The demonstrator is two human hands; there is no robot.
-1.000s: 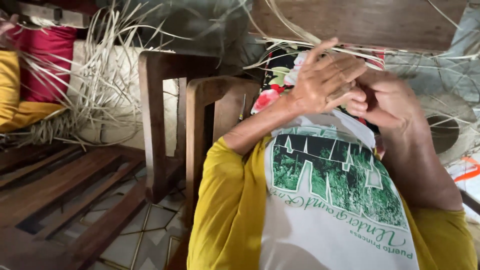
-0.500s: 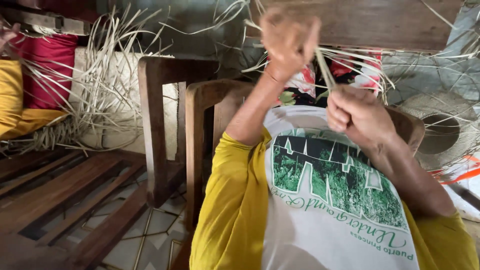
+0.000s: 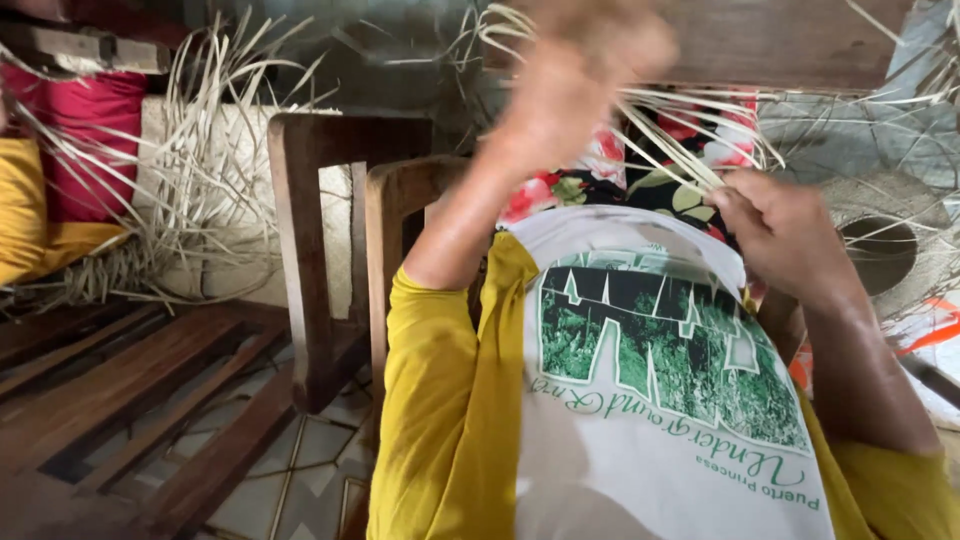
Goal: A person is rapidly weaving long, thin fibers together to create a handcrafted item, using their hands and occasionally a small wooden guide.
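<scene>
My left hand (image 3: 585, 75) is raised high and blurred by motion, its fingers closed around pale straw strips (image 3: 680, 125). The strips fan down and to the right toward my right hand (image 3: 785, 235). That hand is lower, above my chest, and pinches the strips' other end over a floral cloth (image 3: 600, 185) on my lap. I wear a white printed shirt with yellow sleeves.
Two wooden chair backs (image 3: 310, 250) stand close on my left. Behind them lies a woven mat with loose straw ends (image 3: 200, 200), next to red and yellow cloth (image 3: 70, 150). A woven straw hat (image 3: 880, 240) is at right, a slatted wooden bench (image 3: 110, 380) at lower left.
My left hand has swung upward from in front of my chest, drawing strips up with it. My right hand has dropped slightly and stayed clenched on the strips.
</scene>
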